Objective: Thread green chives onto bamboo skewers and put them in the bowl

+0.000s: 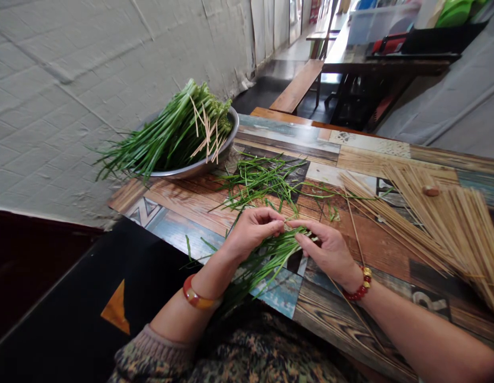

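Just beyond my lap, a small bunch of garlic chives lies at the table's near edge, its leaves trailing toward me. My left hand is closed in a pinch at the pale end of the bunch, on a thin strand. From the other side, my right hand grips the same end between thumb and fingers, its index finger reaching toward the left fingertips. Exactly what lies between the fingertips is too small to make out. Loose chive leaves are scattered just past my hands.
A metal bowl heaped with chives stands at the back left by the wall, thin pale sticks on top. Many bamboo skewers fan across the right side. A bench and another table stand behind.
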`<state>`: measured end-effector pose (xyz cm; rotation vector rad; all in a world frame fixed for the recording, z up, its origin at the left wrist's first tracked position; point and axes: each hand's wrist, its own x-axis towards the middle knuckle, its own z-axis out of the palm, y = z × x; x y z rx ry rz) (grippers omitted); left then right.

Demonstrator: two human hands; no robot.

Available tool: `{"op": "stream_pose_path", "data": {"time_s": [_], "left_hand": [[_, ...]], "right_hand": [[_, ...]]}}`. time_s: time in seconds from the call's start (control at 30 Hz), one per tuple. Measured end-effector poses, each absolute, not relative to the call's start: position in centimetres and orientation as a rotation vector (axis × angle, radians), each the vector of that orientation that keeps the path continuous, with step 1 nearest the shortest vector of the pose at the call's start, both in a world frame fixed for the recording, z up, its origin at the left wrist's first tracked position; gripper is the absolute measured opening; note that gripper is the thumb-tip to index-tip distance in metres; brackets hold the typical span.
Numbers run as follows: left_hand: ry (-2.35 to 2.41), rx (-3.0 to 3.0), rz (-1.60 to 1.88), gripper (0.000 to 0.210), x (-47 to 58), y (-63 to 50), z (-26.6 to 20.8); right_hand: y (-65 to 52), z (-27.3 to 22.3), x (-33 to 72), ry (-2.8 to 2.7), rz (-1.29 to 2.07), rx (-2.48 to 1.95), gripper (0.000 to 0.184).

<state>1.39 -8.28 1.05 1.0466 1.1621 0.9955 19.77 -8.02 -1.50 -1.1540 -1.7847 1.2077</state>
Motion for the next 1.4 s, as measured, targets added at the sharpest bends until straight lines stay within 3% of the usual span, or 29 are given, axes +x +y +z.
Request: {"op": "stream_pose_path", "data": {"time_s": [0.53,0.7,0.9,1.4], "left_hand": [[1.366,1.465,0.978,0.014,1.28,-8.16,1.04],[1.377,1.395,0.954,0.015,1.36,-8.11,1.12],[1.298,1.208,0.891,0.020,1.33,-8.09,1.20],[1.068,1.227,0.746,0.032,1.74,-8.42,1.28]], "right_hand": [[-8.11,-1.71,19.61,-1.774,1.186,-1.173,0.026],[-8.06,-1.72,19.52,-1.751,1.218,-1.198,0.027],[-8.20,-2.14,19.44,-1.687,1.302,-1.149,0.045],[-8.24,-2.24,19.39,-1.576,1.417,-1.097,0.045]]}}
